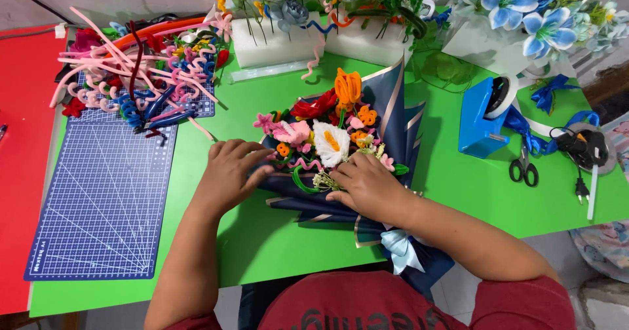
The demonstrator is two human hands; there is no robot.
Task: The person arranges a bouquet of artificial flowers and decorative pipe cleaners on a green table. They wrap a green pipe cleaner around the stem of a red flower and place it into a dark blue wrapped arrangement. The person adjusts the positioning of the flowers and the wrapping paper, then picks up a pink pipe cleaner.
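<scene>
In the middle of the frame we see a bouquet [327, 140] of handmade pipe-cleaner flowers lying on a green table [262, 238], its blooms pointing toward the top of the frame and its stem end toward the bottom. A dark blue wrapping paper [393, 107] with a pale edge folds around it, and a light blue ribbon bow [400, 248] ties the lower end, which hangs just past the table's near edge.

Our left hand [229, 173] lies flat on the left flap of the wrapping, fingers spread and pressing down on the paper rather than curled around anything. Our right hand [370, 186] rests on the lower part of the flowers, fingers bent and pinching at a small sprig of pale filler blossoms [324, 180] beside a white calla-shaped flower [329, 143]. An orange tulip-shaped flower [347, 86] stands at the top of the bunch and a red flower [314, 106] sits just left of it.

At the left of the frame a blue cutting mat [98, 205] lies on the table, and at its upper end a loose heap of pipe cleaners [137, 61] in pink, red and blue spills over it. Along the top edge, white foam blocks [262, 45] hold more finished flowers upright. At the upper right stands a bunch of blue and white flowers [531, 9]. At the right a blue tape dispenser [481, 120] sits on the table, with black scissors [524, 169] just below it and a black glue gun [583, 146] further right.
</scene>
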